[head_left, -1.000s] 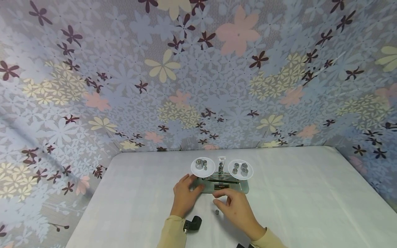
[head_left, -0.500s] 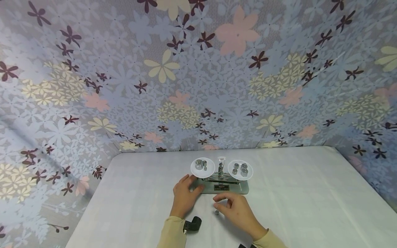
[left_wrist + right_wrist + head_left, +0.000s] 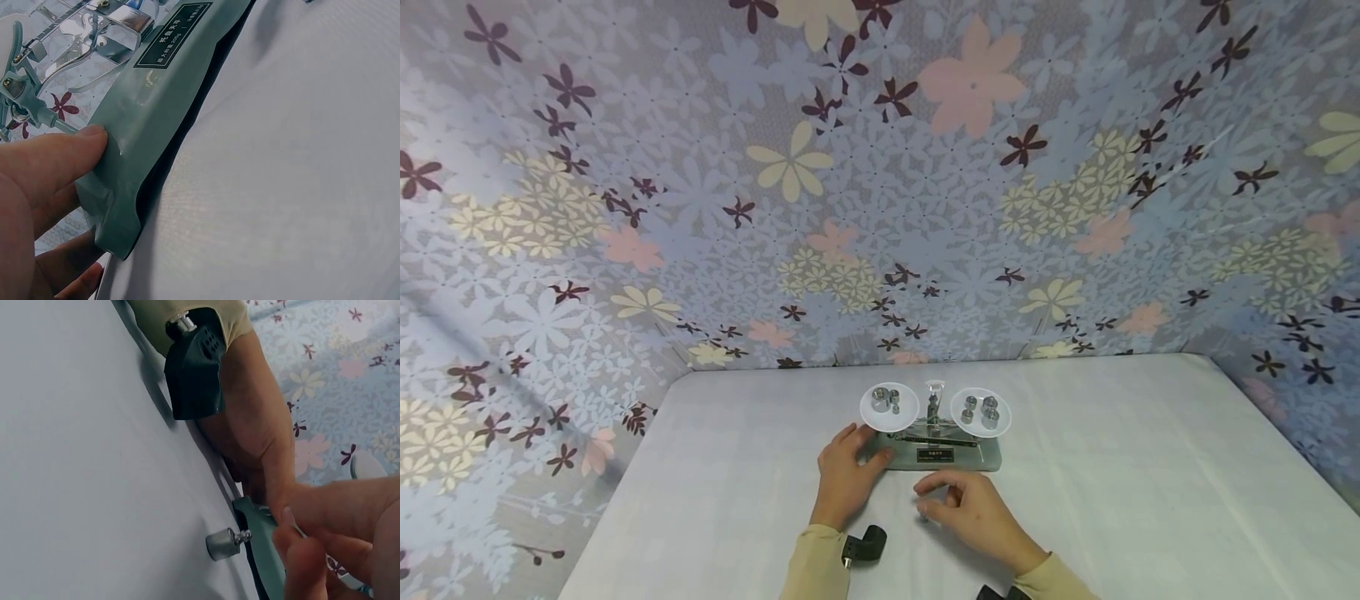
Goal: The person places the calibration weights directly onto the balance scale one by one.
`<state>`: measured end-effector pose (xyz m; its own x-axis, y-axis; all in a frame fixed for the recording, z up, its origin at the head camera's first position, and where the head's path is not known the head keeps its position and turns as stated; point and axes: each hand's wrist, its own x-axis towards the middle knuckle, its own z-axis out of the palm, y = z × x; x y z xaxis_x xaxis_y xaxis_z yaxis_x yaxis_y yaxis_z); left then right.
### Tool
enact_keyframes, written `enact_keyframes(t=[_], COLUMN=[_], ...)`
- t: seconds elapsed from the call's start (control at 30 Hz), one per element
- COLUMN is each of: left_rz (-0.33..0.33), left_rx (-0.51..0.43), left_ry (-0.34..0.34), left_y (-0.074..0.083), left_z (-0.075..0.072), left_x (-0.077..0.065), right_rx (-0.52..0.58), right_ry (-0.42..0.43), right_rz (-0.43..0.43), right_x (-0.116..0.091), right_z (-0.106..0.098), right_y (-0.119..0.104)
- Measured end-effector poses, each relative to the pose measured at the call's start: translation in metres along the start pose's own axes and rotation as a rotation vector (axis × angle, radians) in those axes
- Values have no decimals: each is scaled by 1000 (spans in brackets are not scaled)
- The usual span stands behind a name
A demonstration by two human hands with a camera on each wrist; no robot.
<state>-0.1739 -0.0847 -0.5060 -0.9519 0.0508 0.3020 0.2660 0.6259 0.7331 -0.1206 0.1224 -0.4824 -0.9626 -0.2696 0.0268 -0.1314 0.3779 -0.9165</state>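
A green balance scale (image 3: 981, 457) stands on the table, its two white pans above the base. The left pan (image 3: 880, 423) carries three metal weights (image 3: 881, 400); several more sit on the right pan (image 3: 976, 430). My left hand (image 3: 846, 473) grips the left end of the base, thumb on top, as the left wrist view shows. My right hand (image 3: 972, 510) hovers in front of the scale, index finger and thumb curved with a gap between them. A small knobbed weight (image 3: 224, 544) stands on the table close by the thumb, which partly covers it in the head view.
The white-covered table (image 3: 1135, 467) extends to both sides and meets flower-patterned wallpaper (image 3: 880, 208) at the back. Black wrist cameras, one of them the left wrist camera (image 3: 867, 545), are strapped at the sleeves.
My right hand has come slightly nearer, its thumb lowering over the small weight until it partly covers it. The left hand stays on the base; the pans look unchanged.
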Motion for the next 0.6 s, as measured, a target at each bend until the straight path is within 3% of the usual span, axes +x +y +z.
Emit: enact_keyframes(t=[0.4, 0.6], left_rz=[10, 5], left_rx=[-3, -5], left_ry=[4, 4], left_y=[-4, -6], left_z=[3, 3], left_x=[1, 1], right_rx=[100, 91], right_ry=[-115, -141], right_rz=[-23, -10], right_x=[2, 4], right_z=[-6, -7], right_y=[10, 15])
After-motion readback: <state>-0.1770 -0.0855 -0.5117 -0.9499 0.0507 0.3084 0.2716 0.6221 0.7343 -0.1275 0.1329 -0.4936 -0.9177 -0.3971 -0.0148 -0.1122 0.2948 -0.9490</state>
